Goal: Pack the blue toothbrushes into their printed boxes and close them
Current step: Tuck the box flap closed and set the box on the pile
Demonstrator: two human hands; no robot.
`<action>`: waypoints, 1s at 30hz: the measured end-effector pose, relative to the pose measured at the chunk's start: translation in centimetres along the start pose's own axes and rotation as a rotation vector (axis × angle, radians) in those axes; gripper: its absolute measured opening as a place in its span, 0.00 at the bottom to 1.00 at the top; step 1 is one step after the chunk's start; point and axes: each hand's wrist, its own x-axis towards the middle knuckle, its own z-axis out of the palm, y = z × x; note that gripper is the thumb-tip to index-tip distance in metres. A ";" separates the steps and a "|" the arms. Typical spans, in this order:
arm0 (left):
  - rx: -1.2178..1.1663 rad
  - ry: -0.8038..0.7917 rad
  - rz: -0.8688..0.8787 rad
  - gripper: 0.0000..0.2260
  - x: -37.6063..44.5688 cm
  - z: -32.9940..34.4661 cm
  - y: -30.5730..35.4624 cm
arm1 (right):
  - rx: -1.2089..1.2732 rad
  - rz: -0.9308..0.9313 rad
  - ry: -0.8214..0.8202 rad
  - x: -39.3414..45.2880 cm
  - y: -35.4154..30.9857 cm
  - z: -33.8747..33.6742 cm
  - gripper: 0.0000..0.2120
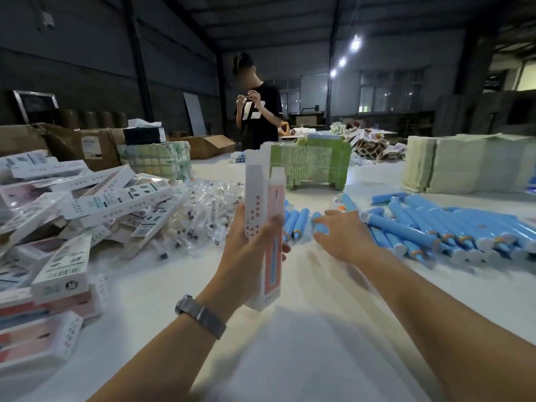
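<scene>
left hand (249,242) is gripping an open printed box (265,224); right hand (339,233), fingers spread, is reaching for a blue toothbrush (320,226); many toothbrushes remaining unpacked.

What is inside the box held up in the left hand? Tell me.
The left hand holds the printed box upright with its top flaps open. Only white flap cardboard shows at the opening; the walls hide the interior. The right hand is only now touching a blue toothbrush on the table.
</scene>
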 end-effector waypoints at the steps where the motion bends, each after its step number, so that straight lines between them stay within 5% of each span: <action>1: -0.056 -0.012 -0.047 0.25 0.0 -0.1 -0.1 | -0.106 -0.017 -0.101 0.0 0.1 0.8 0.22; 3: -0.131 -0.035 -0.120 0.35 0.0 -0.2 -0.1 | -0.121 0.032 -0.211 -0.2 0.0 1.6 0.22; 5: -0.133 -0.039 -0.130 0.35 0.0 -0.3 -0.2 | -0.100 0.089 -0.189 -0.4 -0.3 1.5 0.21; 10: -0.056 -0.015 -0.117 0.29 0.1 -0.6 -0.7 | -0.075 0.076 0.215 -1.0 -1.2 -0.3 0.15; 15: -0.112 -0.074 -0.110 0.21 0.4 -0.9 -0.6 | 0.022 0.168 -0.036 -1.6 -1.0 -0.8 0.14; 20: -0.216 -0.063 -0.208 0.25 0.1 -1.2 0.0 | 0.124 0.250 -0.086 -1.3 -0.8 -1.6 0.19; 25: 0.089 0.029 -0.035 0.18 0.0 -0.7 0.0 | 0.651 0.249 0.109 -0.9 -2.5 -4.2 0.33; 30: 0.095 0.044 -0.050 0.17 -0.2 -0.8 0.0 | 1.453 -0.029 0.348 -2.0 -6.3 -9.7 0.37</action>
